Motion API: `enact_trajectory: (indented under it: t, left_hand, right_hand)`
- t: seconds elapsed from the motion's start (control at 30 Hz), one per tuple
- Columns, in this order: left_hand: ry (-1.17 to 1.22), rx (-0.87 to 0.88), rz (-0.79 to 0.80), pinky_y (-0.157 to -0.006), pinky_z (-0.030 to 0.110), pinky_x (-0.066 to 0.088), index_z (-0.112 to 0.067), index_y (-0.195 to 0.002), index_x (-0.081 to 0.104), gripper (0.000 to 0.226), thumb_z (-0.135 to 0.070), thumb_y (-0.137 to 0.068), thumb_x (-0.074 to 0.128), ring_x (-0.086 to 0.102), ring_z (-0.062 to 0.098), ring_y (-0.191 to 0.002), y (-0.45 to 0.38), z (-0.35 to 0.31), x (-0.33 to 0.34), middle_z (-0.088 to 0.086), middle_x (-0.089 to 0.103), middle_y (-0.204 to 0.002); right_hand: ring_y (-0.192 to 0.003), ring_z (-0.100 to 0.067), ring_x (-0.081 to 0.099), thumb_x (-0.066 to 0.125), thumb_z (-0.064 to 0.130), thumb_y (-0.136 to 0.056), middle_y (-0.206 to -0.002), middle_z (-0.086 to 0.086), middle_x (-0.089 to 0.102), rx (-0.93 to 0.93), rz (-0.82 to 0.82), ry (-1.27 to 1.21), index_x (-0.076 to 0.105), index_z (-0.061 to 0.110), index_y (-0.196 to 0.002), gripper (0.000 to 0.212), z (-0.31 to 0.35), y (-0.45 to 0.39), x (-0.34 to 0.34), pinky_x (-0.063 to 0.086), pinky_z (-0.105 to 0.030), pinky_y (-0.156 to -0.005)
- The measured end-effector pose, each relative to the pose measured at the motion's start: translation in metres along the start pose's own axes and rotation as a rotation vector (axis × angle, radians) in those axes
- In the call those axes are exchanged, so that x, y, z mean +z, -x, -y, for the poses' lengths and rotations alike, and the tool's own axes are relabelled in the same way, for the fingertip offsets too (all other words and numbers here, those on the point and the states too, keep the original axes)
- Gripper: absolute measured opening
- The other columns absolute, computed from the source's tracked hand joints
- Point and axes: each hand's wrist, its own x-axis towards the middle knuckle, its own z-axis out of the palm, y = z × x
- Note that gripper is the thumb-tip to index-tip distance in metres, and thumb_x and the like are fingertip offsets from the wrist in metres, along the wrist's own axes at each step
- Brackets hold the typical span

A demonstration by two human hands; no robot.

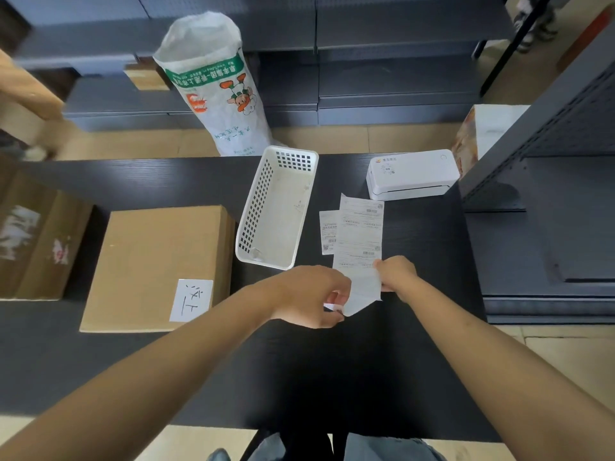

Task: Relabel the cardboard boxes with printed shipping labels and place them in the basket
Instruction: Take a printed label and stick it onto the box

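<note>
Both hands are meeting over the black table [332,377], working on a strip of printed labels [359,241]. The right hand [397,276] is pinching the strip's right edge near its lower end, thumb and fingers curled onto the paper. The left hand [311,296] is gripping the strip's lower left corner, where the blank end is curling up and away from the printed part; whether it is peeling a label from its backing cannot be told. The strip's upper part is lying flat on the table, reaching toward a white printer [412,174] at the table's far right. A smaller label [328,231] is lying just beside the strip, on its left, partly tucked under it. The white basket [263,197], perforated along its walls, is standing just left of the labels with nothing visible inside. Left of the basket, a box [149,254] is lying flat on the table, its near edge carrying a white sticker [191,300] with handwritten marks. Another box [40,241] is sitting at the far left edge. Beyond the table, a white woven sack [216,91] is standing upright on the floor before grey shelving [382,61].
</note>
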Motion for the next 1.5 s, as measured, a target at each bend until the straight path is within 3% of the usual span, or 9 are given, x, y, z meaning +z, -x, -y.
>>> enact_trajectory:
  t: [0.2, 0.53, 0.6, 0.67, 0.8, 0.9, 1.0, 1.27, 1.5]
  left_hand:
    - [0.148, 0.010, 0.018, -0.061, 0.029, 0.038, -0.027, -0.077, 0.044, 0.019, -0.034, -0.083, 0.061, 0.044, 0.010, -0.065, 0.008, -0.013, -0.020, -0.006, 0.051, -0.073]
    - [0.332, -0.040, 0.017, -0.070, 0.033, 0.042, -0.022, -0.083, 0.055, 0.033, -0.052, -0.094, 0.047, 0.051, 0.013, -0.072, 0.019, -0.009, -0.042, -0.005, 0.057, -0.080]
    - [0.345, -0.087, 0.000, -0.076, 0.032, 0.044, -0.029, -0.082, 0.055, 0.029, -0.053, -0.095, 0.044, 0.054, 0.012, -0.078, 0.018, 0.000, -0.041, -0.008, 0.058, -0.083]
    - [0.362, -0.138, -0.031, -0.075, 0.029, 0.042, -0.032, -0.079, 0.052, 0.027, -0.052, -0.095, 0.042, 0.054, 0.009, -0.078, 0.016, 0.010, -0.038, -0.012, 0.057, -0.082]
    - [0.341, -0.232, -0.105, -0.077, 0.027, 0.043, -0.024, -0.091, 0.058, 0.029, -0.047, -0.098, 0.041, 0.057, 0.012, -0.087, 0.017, 0.030, -0.034, -0.008, 0.061, -0.091]
    - [0.331, -0.289, -0.126, -0.080, 0.027, 0.042, -0.027, -0.092, 0.058, 0.028, -0.050, -0.096, 0.043, 0.057, 0.011, -0.090, 0.027, 0.045, -0.035, -0.010, 0.061, -0.094]
    - [0.338, -0.312, -0.161, -0.076, 0.025, 0.039, -0.027, -0.092, 0.058, 0.027, -0.050, -0.095, 0.044, 0.055, 0.008, -0.088, 0.041, 0.060, -0.038, -0.014, 0.059, -0.093]
    - [0.409, -0.219, -0.134, -0.072, 0.018, 0.044, -0.034, -0.089, 0.061, 0.003, -0.035, -0.087, 0.063, 0.058, 0.007, -0.085, 0.116, 0.138, -0.060, -0.016, 0.062, -0.095]
    - [0.619, -0.293, -0.274, -0.097, 0.026, 0.041, -0.058, -0.131, 0.032, 0.066, -0.027, -0.087, 0.069, 0.054, 0.008, -0.110, 0.195, 0.242, -0.057, -0.011, 0.056, -0.116]
  right_hand:
    - [-0.075, -0.022, 0.058, 0.045, 0.029, -0.100, -0.097, -0.010, 0.065, -0.080, -0.084, 0.213, 0.066, 0.002, -0.103, 0.035, -0.003, 0.002, 0.002, 0.041, -0.026, -0.055]
    - [-0.107, -0.023, 0.053, 0.051, 0.031, -0.096, -0.117, -0.007, 0.056, -0.427, -0.431, 0.425, 0.055, 0.013, -0.116, 0.027, -0.008, 0.024, 0.002, 0.047, -0.038, -0.087]
    - [-0.093, -0.011, 0.057, 0.048, 0.030, -0.098, -0.106, -0.002, 0.063, -0.601, -0.305, 0.216, 0.063, 0.016, -0.103, 0.020, 0.002, 0.038, 0.002, 0.049, -0.030, -0.080]
    - [-0.071, 0.000, 0.060, 0.049, 0.033, -0.098, -0.083, 0.003, 0.070, -0.658, 0.044, -0.074, 0.067, 0.019, -0.086, 0.026, 0.015, 0.063, 0.003, 0.046, -0.021, -0.069]
    - [-0.065, -0.010, 0.064, 0.051, 0.046, -0.095, -0.075, -0.001, 0.072, -0.731, 0.473, -0.207, 0.070, 0.018, -0.082, 0.036, 0.032, 0.102, 0.016, 0.050, -0.021, -0.065]
    - [-0.068, -0.002, 0.064, 0.070, 0.043, -0.082, -0.079, 0.008, 0.071, -0.764, 0.420, -0.095, 0.065, 0.026, -0.089, 0.019, 0.041, 0.110, 0.034, 0.049, -0.018, -0.067]
    - [-0.075, -0.001, 0.064, 0.077, 0.050, -0.070, -0.083, 0.011, 0.068, -0.767, 0.282, -0.017, 0.059, 0.031, -0.091, 0.033, 0.055, 0.115, 0.054, 0.048, -0.013, -0.065]
    - [-0.064, -0.004, 0.067, 0.073, 0.022, -0.084, -0.079, 0.005, 0.070, -0.676, 0.428, -0.041, 0.064, 0.017, -0.085, 0.010, 0.097, 0.131, 0.127, 0.051, -0.014, -0.061]
    - [-0.061, 0.000, 0.064, 0.069, 0.022, -0.087, -0.075, 0.003, 0.070, -0.537, 0.355, -0.193, 0.066, 0.014, -0.095, 0.011, 0.149, 0.146, 0.209, 0.051, -0.013, -0.061]
